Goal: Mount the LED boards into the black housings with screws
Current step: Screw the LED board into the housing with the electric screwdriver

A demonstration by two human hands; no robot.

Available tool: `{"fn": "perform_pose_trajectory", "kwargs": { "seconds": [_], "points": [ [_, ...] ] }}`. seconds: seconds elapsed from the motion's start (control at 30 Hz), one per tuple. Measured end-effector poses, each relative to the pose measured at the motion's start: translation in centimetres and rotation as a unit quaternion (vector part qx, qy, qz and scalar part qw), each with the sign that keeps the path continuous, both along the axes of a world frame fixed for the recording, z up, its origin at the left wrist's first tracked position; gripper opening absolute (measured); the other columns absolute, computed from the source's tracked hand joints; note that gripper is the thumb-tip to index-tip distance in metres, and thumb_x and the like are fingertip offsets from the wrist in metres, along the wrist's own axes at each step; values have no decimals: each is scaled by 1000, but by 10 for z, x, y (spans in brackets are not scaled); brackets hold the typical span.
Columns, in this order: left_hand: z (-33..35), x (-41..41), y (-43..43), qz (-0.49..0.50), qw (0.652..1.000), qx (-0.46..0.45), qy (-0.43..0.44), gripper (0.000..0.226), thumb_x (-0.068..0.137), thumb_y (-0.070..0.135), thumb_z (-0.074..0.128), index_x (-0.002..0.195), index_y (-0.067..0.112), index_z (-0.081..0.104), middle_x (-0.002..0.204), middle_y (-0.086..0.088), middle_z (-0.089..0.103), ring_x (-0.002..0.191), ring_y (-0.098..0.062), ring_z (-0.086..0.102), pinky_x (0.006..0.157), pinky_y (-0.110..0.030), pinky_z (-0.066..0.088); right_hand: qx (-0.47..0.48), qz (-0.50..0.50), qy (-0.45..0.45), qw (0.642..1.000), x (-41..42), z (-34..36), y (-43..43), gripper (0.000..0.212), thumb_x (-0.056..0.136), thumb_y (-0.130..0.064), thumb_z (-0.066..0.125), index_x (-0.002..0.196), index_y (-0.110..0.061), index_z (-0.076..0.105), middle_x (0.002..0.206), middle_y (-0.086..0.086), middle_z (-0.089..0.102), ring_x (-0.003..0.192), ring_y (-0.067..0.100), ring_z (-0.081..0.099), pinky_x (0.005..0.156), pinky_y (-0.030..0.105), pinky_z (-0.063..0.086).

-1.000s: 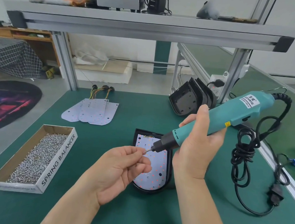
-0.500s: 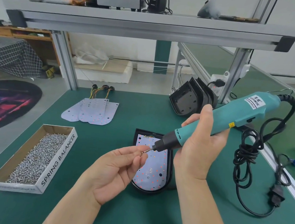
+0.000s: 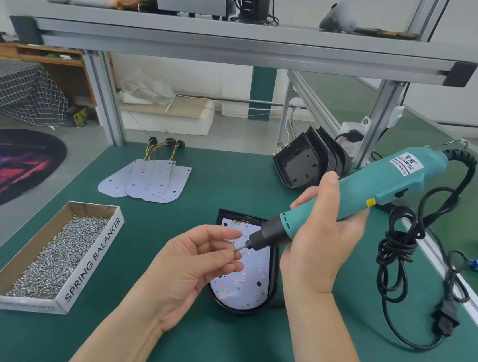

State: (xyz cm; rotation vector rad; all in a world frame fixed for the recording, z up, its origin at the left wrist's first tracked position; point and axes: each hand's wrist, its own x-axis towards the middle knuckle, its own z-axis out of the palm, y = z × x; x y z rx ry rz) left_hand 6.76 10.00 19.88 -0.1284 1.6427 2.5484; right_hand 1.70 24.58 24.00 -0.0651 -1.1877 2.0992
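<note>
A black housing (image 3: pixel 274 277) lies on the green table with a white LED board (image 3: pixel 245 282) seated in it. My right hand (image 3: pixel 318 243) grips a teal electric screwdriver (image 3: pixel 358 194), its bit pointing down-left over the board. My left hand (image 3: pixel 197 262) is raised just left of the board, and its curled fingers pinch a small screw (image 3: pixel 237 249) at the bit's tip. Several spare LED boards (image 3: pixel 145 180) with wires lie at the back left. Empty black housings (image 3: pixel 308 162) lean in a stack at the back right.
An open cardboard box (image 3: pixel 89 265) full of loose screws stands at the front left. The screwdriver's coiled black cord (image 3: pixel 397 246) and plug (image 3: pixel 445 320) lie on the right. An aluminium frame with a shelf (image 3: pixel 241 47) spans overhead.
The screwdriver's rear has shifted slightly to the right. My left hand's fingers have curled in closer around the screw at the bit's tip.
</note>
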Motion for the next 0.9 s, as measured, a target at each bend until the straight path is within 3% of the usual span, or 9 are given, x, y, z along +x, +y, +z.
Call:
{"fn": "perform_pose_trajectory", "kwargs": {
  "seconds": [0.07,0.17,0.27,0.4,0.53,0.73,0.83,0.9],
  "points": [
    [0,1,3,28,995,-81,42,28,72,0,80,95,16,79,81,-8,70,77,-25,73,72,-22,57,4,-13,1,1000,0,0,-1,18,89,-30,63,88,-20,48,58,1,53,53,15,50,57,24,46],
    [-3,4,13,72,977,-178,88,34,87,-7,67,90,25,78,84,-4,74,78,-25,74,72,-21,56,-10,-40,-6,999,0,-2,-3,16,91,-29,62,90,-21,49,58,0,53,53,13,50,58,22,47],
    [-7,8,20,96,969,-197,115,42,90,-11,61,90,27,77,86,-4,76,78,-22,75,71,-18,55,-36,-39,-43,998,-4,-6,-4,17,91,-30,62,92,-20,48,59,1,52,53,13,49,58,25,46],
    [-9,9,19,108,979,-133,112,42,91,-12,59,105,22,78,91,-8,77,88,-25,75,75,-18,55,-75,-15,-66,995,-9,-11,-1,24,90,-31,63,100,-14,49,62,3,51,56,18,49,61,31,44],
    [-13,7,15,93,992,-61,67,37,91,-8,61,116,16,72,100,-15,76,95,-26,74,78,-20,56,-71,-16,-60,996,-12,-9,0,22,90,-31,63,96,-17,47,62,3,52,55,16,50,57,28,46],
    [-22,2,9,84,995,49,-12,30,82,-3,66,110,6,74,103,-22,74,97,-29,74,76,-21,58,-68,-17,-39,997,-19,-3,3,18,89,-30,64,91,-21,48,60,2,51,54,16,50,59,28,45],
    [-21,-4,1,66,993,86,-51,28,67,5,73,94,2,78,97,-18,75,86,-21,74,66,-20,57,-50,-24,-33,998,-26,-4,3,17,90,-30,64,90,-23,48,59,0,52,53,16,50,56,25,45],
    [-21,-13,-8,79,992,73,-72,24,61,12,76,83,3,79,77,-7,69,62,-14,63,51,-21,51,-27,-30,-26,999,-33,-5,1,16,89,-30,64,90,-23,49,58,-1,53,52,16,51,56,25,46]
  ]
}}
